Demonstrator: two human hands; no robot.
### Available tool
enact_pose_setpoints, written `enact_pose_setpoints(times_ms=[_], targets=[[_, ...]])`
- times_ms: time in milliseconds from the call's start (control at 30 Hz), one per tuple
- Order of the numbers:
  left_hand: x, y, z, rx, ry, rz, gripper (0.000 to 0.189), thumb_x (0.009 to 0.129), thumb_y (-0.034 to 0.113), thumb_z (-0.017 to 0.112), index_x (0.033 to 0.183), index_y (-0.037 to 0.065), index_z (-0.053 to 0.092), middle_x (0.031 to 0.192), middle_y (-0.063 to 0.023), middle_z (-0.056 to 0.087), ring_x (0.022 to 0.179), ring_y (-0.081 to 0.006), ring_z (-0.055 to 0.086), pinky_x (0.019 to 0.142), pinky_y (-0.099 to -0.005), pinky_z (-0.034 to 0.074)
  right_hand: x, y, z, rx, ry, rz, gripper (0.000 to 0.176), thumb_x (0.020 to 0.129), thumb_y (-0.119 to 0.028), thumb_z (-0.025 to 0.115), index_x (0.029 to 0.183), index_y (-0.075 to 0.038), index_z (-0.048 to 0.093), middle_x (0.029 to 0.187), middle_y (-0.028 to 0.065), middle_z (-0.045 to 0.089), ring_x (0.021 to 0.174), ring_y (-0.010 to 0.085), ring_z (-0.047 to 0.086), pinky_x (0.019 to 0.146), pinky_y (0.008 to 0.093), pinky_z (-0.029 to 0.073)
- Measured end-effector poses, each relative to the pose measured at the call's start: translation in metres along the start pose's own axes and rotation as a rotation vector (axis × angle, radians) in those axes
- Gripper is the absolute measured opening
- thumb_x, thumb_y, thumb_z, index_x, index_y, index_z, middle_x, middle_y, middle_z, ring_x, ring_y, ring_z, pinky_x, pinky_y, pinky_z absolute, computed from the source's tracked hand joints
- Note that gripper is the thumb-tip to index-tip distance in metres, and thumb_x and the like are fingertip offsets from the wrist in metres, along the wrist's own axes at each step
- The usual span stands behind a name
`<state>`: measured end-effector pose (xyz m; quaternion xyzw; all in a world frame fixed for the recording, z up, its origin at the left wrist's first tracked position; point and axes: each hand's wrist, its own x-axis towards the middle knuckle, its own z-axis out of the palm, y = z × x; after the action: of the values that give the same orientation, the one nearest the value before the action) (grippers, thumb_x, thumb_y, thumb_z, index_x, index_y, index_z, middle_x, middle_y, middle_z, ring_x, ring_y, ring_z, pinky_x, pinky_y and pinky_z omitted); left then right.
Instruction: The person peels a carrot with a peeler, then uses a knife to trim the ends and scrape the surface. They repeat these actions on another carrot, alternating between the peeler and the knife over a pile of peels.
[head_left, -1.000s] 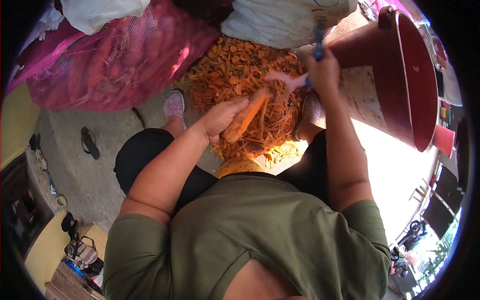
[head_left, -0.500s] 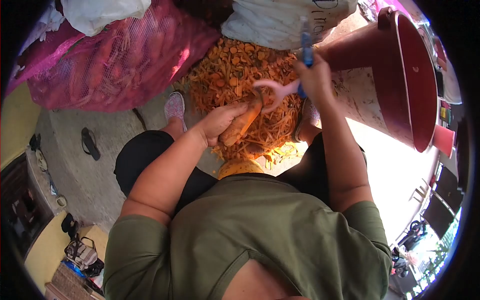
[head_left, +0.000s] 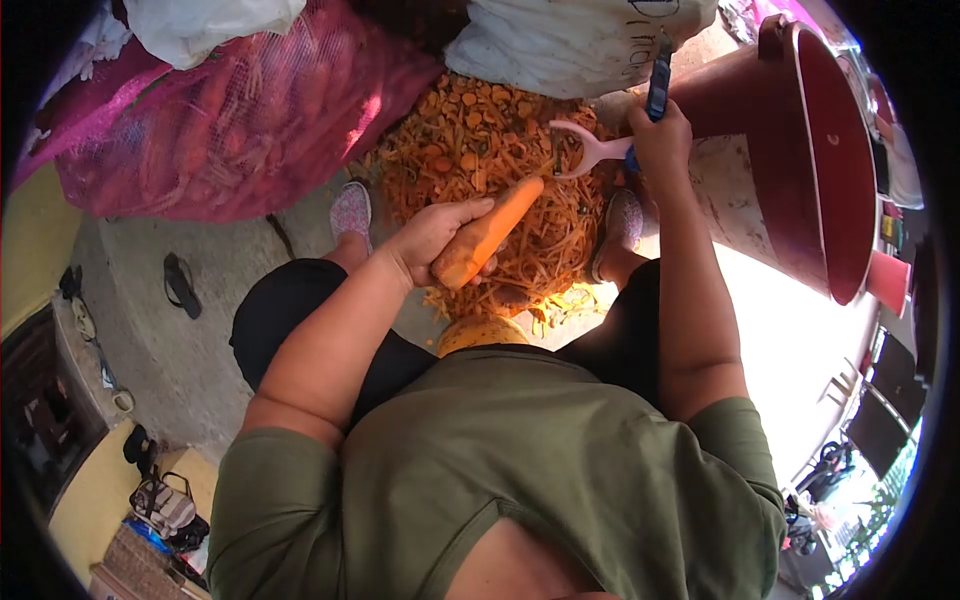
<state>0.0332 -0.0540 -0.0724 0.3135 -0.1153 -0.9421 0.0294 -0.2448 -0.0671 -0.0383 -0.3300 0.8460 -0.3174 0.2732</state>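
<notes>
My left hand (head_left: 442, 238) is wrapped round the thick end of a carrot (head_left: 495, 230), which points up and to the right. Bright orange flesh shows along most of it, with browner skin near the thick end. In my right hand (head_left: 660, 145) is a peeler (head_left: 598, 152) with a pink Y-shaped head and a blue and dark handle. Its head is just beyond the carrot's tip, apart from it. Beneath both hands spreads a heap of orange peelings and cut carrot ends (head_left: 470, 140) on the floor, between my shoes.
A pink mesh sack (head_left: 230, 130) full of carrots lies at the left. White sacks, one (head_left: 560, 45) with writing, stand at the back. A big red bucket (head_left: 770, 150) is tipped at the right. One dark flip-flop (head_left: 181, 286) lies on the concrete floor (head_left: 130, 300).
The peeler has come off the carrot and moved right and up with my right hand. The carrot has been turned in my left hand, showing more peeled orange surface.
</notes>
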Motion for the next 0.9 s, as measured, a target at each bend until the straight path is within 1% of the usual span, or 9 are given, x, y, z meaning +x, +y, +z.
enact_pose_setpoints(times_ms=[100, 133, 233, 333, 533, 633, 767, 800, 900], targets=[[-0.001, 0.000, 0.009, 0.061, 0.118, 0.038, 0.032, 0.091, 0.032, 0.039, 0.104, 0.005, 0.051, 0.079, -0.0069, 0.055, 0.060, -0.0144, 0.056, 0.044, -0.0259, 0.048, -0.021, 0.004, 0.020, 0.084, -0.085, -0.189, 0.023, 0.071, -0.016, 0.063, 0.084, 0.001, 0.053, 0.066, 0.0110, 0.056, 0.058, 0.0174, 0.054, 0.051, 0.0315, 0.043], [0.000, 0.001, 0.009, 0.072, 0.119, 0.053, 0.032, 0.091, 0.033, 0.038, 0.101, 0.006, 0.053, 0.076, -0.0058, 0.056, 0.059, -0.0130, 0.056, 0.045, -0.0249, 0.047, -0.045, -0.014, 0.025, 0.063, -0.208, -0.120, 0.023, 0.071, -0.015, 0.063, 0.085, 0.000, 0.053, 0.063, 0.0102, 0.055, 0.058, 0.0149, 0.051, 0.053, 0.0326, 0.043], [-0.001, -0.001, 0.021, 0.013, 0.115, 0.066, 0.034, 0.092, 0.033, 0.037, 0.101, 0.006, 0.054, 0.079, -0.0055, 0.058, 0.063, -0.0114, 0.057, 0.052, -0.0251, 0.048, -0.086, -0.025, 0.039, -0.060, -0.335, -0.312, 0.022, 0.071, -0.017, 0.061, 0.080, 0.001, 0.052, 0.061, 0.0147, 0.055, 0.058, 0.0239, 0.056, 0.057, 0.0350, 0.044], [0.014, -0.013, 0.010, -0.065, 0.045, 0.142, 0.038, 0.092, 0.034, 0.036, 0.107, 0.002, 0.051, 0.088, -0.0084, 0.059, 0.077, -0.0158, 0.060, 0.064, -0.0310, 0.052, -0.067, -0.017, 0.039, -0.025, -0.314, -0.210, 0.022, 0.071, -0.018, 0.060, 0.078, 0.001, 0.051, 0.062, 0.0172, 0.055, 0.060, 0.0286, 0.057, 0.058, 0.0362, 0.044], [0.015, -0.006, 0.010, 0.136, 0.038, 0.163, 0.037, 0.092, 0.034, 0.036, 0.111, 0.004, 0.049, 0.091, -0.0075, 0.057, 0.071, -0.0132, 0.057, 0.058, -0.0269, 0.049, -0.036, -0.002, 0.036, -0.148, -0.162, -0.150, 0.023, 0.071, -0.018, 0.061, 0.081, 0.002, 0.054, 0.066, 0.0164, 0.059, 0.065, 0.0270, 0.061, 0.060, 0.0359, 0.047], [0.009, -0.008, 0.012, 0.158, 0.086, 0.115, 0.038, 0.092, 0.034, 0.037, 0.112, 0.005, 0.049, 0.094, -0.0068, 0.057, 0.071, -0.0117, 0.055, 0.058, -0.0258, 0.048, -0.001, -0.003, -0.004, -0.148, 0.040, -0.058, 0.027, 0.073, -0.021, 0.063, 0.084, 0.002, 0.055, 0.064, 0.0142, 0.060, 0.056, 0.0238, 0.060, 0.053, 0.0354, 0.047], [-0.003, 0.001, 0.037, 0.041, 0.146, 0.110, 0.038, 0.092, 0.033, 0.037, 0.116, 0.005, 0.046, 0.092, -0.0048, 0.056, 0.073, -0.0110, 0.055, 0.061, -0.0266, 0.048, -0.049, -0.013, 0.023, -0.071, -0.206, -0.147, 0.025, 0.072, -0.021, 0.062, 0.082, 0.001, 0.054, 0.067, 0.0155, 0.059, 0.062, 0.0259, 0.058, 0.060, 0.0346, 0.046], [-0.001, 0.000, 0.039, 0.034, 0.185, 0.132, 0.038, 0.092, 0.032, 0.037, 0.117, 0.005, 0.045, 0.090, -0.0041, 0.055, 0.073, -0.0108, 0.055, 0.060, -0.0264, 0.048, -0.062, -0.009, 0.035, -0.039, -0.289, -0.283, 0.027, 0.072, -0.021, 0.063, 0.083, 0.001, 0.054, 0.069, 0.0173, 0.059, 0.069, 0.0267, 0.059, 0.064, 0.0355, 0.045], [0.003, -0.006, 0.031, 0.083, 0.185, 0.118, 0.036, 0.092, 0.030, 0.038, 0.118, 0.006, 0.045, 0.091, -0.0033, 0.055, 0.077, -0.0108, 0.056, 0.056, -0.0242, 0.049, -0.040, 0.001, 0.033, -0.117, -0.232, -0.117, 0.030, 0.072, -0.021, 0.063, 0.088, 0.003, 0.055, 0.072, 0.0189, 0.060, 0.069, 0.0275, 0.061, 0.063, 0.0367, 0.046]])
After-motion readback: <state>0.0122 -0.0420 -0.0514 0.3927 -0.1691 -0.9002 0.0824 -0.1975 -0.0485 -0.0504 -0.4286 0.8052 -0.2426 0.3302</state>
